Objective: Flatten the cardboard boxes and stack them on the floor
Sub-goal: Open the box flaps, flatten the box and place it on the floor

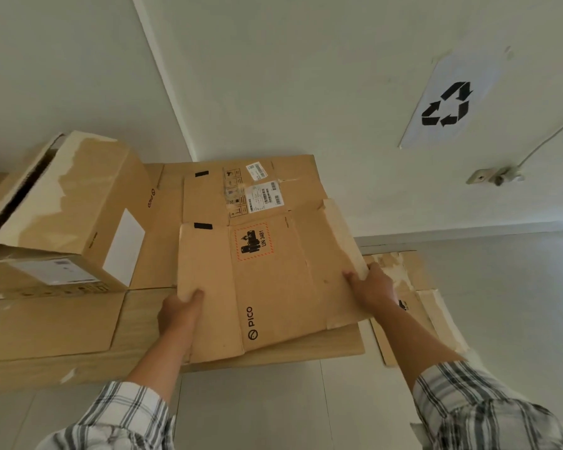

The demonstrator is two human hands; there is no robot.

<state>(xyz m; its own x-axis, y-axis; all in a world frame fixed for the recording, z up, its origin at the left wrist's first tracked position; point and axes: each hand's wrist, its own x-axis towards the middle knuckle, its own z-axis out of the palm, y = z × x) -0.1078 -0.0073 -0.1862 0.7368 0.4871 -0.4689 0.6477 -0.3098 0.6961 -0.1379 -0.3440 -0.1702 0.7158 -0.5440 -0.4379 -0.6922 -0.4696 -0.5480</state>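
Left: upright box (62, 206) stands on the pile (46, 319), just beside the held sheet (273, 287); it blocks that side.
Middle: held sheet covers the pile's centre.
Back: wall (306, 76) rises right behind the pile.
Right: flat sheet (420, 274) lies low on the floor (501, 287); open floor beyond.
Near: open floor before the pile.

It was a bare indoor recycling corner. Up and right of where the left hand (179, 310) and right hand (374, 287) gripped a flattened brown cardboard box (273, 287), a white paper sheet with a black recycling symbol (449, 103) hung on the white wall (306, 76). More brown cardboard sheets (46, 323) lay beneath the grip on pale floor tiles (501, 303).
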